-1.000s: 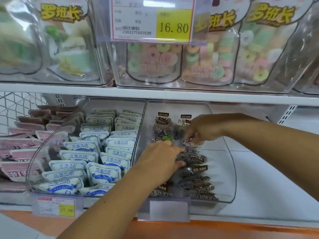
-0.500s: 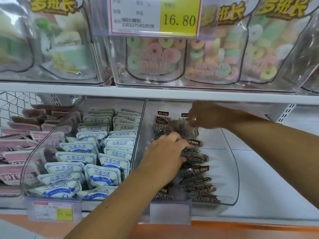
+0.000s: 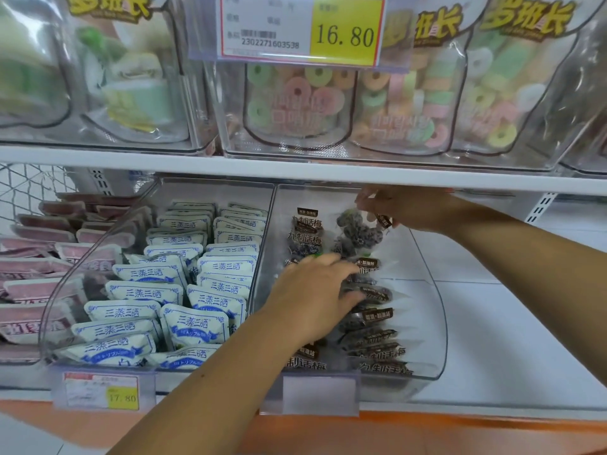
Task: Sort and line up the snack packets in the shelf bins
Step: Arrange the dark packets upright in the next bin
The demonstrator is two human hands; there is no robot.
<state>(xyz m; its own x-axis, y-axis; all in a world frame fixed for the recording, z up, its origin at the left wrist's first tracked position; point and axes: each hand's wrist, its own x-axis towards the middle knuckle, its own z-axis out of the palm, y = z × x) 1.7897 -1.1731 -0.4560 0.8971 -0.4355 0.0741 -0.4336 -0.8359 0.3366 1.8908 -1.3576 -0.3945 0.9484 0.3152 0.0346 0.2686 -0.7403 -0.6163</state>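
A clear shelf bin (image 3: 430, 323) holds two rows of clear plum packets with brown labels (image 3: 371, 339). My left hand (image 3: 315, 293) lies in the bin with straight fingers pressing on the packets in the middle of the right row. My right hand (image 3: 404, 205) is at the back of the bin, just under the upper shelf, pinching the top of one plum packet (image 3: 358, 231) that hangs lifted above the row. The left row is partly hidden behind my left hand.
A neighbouring clear bin (image 3: 65, 307) holds rows of white-and-blue packets (image 3: 200, 320). Pink packets (image 3: 29, 267) lie further left. Bins of ring candy bags (image 3: 328, 103) stand on the upper shelf (image 3: 295, 172). White shelf surface (image 3: 509, 323) lies right of the plum bin.
My right hand has risen toward the back of the bin, lifting one plum packet. My left hand has stayed pressing on the right row.
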